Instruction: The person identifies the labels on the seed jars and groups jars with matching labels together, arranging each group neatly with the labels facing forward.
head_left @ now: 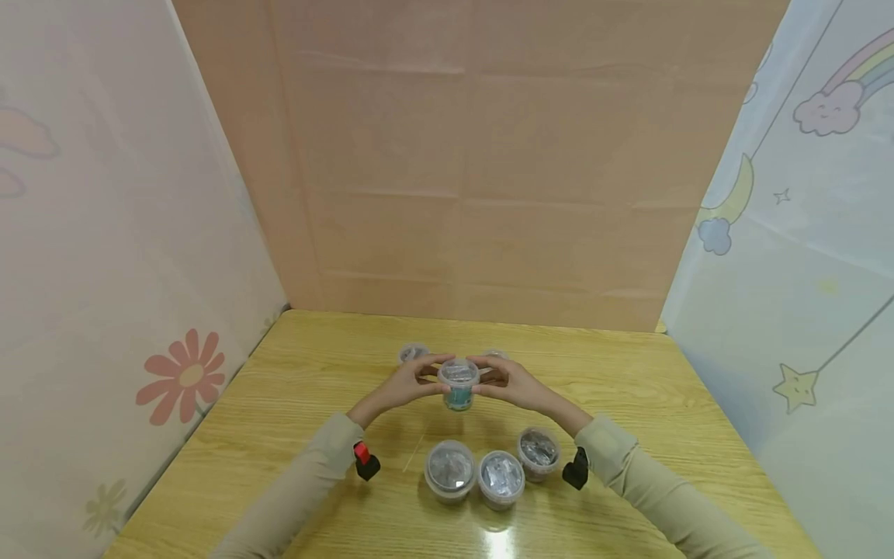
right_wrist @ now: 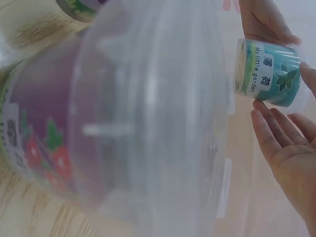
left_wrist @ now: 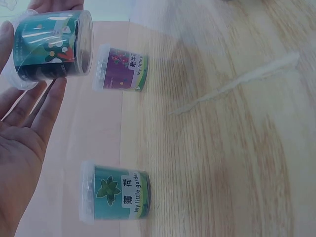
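A small clear plastic tub with a teal label (head_left: 459, 392) is held up over the middle of the table, its lid facing up. My left hand (head_left: 405, 384) grips it from the left, thumb on the near side and fingers behind. From the right, my right hand (head_left: 515, 386) grips the same tub near its rim. A mint leaf and the words "My little garden" show on the tub's label (right_wrist: 269, 74) in the right wrist view. Dark contents show through the lower wall of the tub (left_wrist: 52, 49) in the left wrist view.
Three lidded tubs, left (head_left: 450, 472), middle (head_left: 500, 477) and right (head_left: 538, 453), stand in front of me. Behind my hands stand a purple-labelled tub (left_wrist: 121, 68) and a teal-labelled one (left_wrist: 118, 192). A thin pale strip (head_left: 414, 453) lies on the table (head_left: 335, 357).
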Available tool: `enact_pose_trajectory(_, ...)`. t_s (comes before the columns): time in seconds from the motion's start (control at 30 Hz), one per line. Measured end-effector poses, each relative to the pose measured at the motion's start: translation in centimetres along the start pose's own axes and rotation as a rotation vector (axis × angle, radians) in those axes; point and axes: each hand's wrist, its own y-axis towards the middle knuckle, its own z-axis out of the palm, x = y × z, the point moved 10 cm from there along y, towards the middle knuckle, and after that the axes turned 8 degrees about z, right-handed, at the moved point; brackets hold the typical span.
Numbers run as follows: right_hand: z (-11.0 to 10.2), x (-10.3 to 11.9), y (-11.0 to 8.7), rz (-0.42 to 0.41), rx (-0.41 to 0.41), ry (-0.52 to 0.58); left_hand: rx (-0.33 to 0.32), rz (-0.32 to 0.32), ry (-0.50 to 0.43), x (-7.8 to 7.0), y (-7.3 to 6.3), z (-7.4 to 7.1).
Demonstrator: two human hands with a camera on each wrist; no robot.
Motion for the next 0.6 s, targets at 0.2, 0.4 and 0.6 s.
enact_pose_trajectory(0.2, 0.2, 2.0, -0.5, -0.015, 0.027, -0.001, 0.024, 0.009, 0.004, 0.1, 0.0, 0.0)
enact_pose_trajectory(0.4, 0.4, 0.2, -0.1, 0.004, 0.033, -0.009, 0.032, 0.034, -0.015, -0.2, 0.0, 0.2)
enact_pose_trajectory(0.6, 0.7, -1.2, -0.2, 0.045, 0.091, 0.062, 0.042, 0.049, -0.014, -0.7, 0.0, 0.5)
